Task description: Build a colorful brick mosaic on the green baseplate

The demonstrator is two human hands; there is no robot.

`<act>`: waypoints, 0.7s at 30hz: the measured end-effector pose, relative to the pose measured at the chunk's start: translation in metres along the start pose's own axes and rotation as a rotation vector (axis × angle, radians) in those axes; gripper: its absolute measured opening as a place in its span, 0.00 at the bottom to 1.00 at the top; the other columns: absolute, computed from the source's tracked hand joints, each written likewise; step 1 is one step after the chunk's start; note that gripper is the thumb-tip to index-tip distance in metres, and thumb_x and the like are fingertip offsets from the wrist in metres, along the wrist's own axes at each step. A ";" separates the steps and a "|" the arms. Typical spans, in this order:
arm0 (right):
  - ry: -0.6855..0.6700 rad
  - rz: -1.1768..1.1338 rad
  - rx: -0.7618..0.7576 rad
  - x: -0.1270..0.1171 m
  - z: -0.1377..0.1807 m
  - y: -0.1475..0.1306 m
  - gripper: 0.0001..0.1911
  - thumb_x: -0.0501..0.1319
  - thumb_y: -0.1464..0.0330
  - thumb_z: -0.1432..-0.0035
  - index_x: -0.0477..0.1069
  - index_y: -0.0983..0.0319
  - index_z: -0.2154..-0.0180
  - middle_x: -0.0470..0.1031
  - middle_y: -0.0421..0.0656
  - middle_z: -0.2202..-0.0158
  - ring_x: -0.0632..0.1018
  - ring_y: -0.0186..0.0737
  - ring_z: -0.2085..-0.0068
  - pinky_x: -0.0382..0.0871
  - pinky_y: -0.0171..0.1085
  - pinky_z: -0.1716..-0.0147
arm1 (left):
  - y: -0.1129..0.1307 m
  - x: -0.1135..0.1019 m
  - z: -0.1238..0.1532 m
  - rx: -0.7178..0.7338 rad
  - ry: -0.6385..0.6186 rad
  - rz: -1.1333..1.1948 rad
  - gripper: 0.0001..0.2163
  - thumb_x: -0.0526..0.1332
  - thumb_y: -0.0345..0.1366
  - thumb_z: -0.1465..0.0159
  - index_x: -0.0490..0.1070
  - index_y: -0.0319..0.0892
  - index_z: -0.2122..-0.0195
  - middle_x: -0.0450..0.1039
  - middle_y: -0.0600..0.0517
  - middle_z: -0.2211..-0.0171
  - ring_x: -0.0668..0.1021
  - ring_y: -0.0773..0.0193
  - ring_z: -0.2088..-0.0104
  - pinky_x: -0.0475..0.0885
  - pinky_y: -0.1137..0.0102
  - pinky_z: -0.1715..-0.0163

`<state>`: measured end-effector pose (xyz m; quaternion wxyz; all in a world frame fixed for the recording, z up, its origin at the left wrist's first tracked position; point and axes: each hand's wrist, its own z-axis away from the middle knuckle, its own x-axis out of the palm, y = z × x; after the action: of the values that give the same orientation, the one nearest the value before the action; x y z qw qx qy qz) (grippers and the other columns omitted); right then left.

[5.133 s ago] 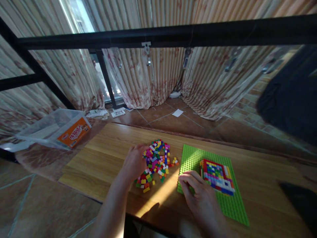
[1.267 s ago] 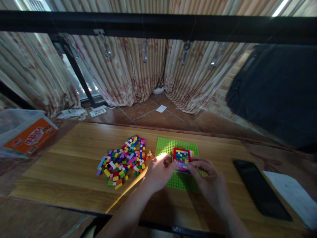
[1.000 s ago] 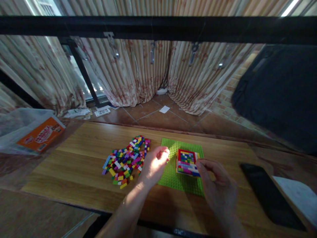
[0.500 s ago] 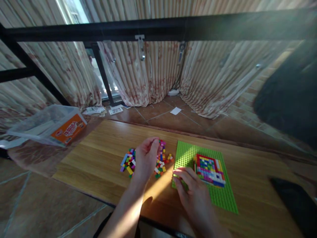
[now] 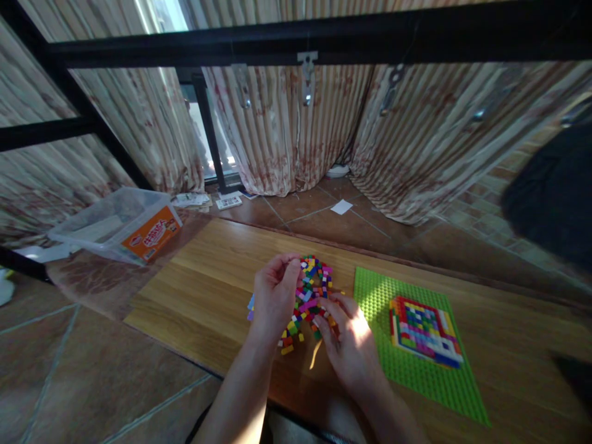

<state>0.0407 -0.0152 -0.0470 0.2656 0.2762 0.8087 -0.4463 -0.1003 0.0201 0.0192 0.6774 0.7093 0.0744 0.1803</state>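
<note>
Small building bricks [image 5: 313, 283] of many colours lie in a loose pile on the wooden table. My left hand [image 5: 274, 299] is over the left part of the pile, thumb and fingertips pinched together; whatever is between them is too small to make out. At the pile's right side, my right hand [image 5: 354, 345] touches down among the bricks, thumb and index finger apart. To its right is a green studded baseplate [image 5: 430, 385]. A low, square build of coloured bricks [image 5: 423, 333] with a red and yellow edge sits on the baseplate.
The wooden table [image 5: 198, 277] has a dark front edge. Beyond its left end a clear plastic bin [image 5: 106, 231] with an orange label stands on a low ledge. A black rail [image 5: 272, 46] runs across in front of striped curtains. Something dark [image 5: 550, 191] hangs at the right.
My right hand has left the baseplate's left edge and moved left to the loose bricks. My left hand stays pinched over the pile. The view has turned slightly left.
</note>
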 end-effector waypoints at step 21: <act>0.040 -0.173 0.138 -0.026 -0.006 -0.011 0.07 0.57 0.66 0.39 0.72 0.56 0.61 0.77 0.41 0.65 0.78 0.38 0.64 0.73 0.38 0.64 | -0.008 -0.003 0.001 -0.006 -0.122 -0.131 0.11 0.61 0.39 0.43 0.75 0.39 0.62 0.73 0.54 0.76 0.72 0.70 0.76 0.66 0.76 0.76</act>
<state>0.0505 -0.0204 -0.0197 0.1901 0.2318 0.8020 -0.5167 -0.1013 0.0193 0.0105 0.6932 0.7104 0.0788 0.0925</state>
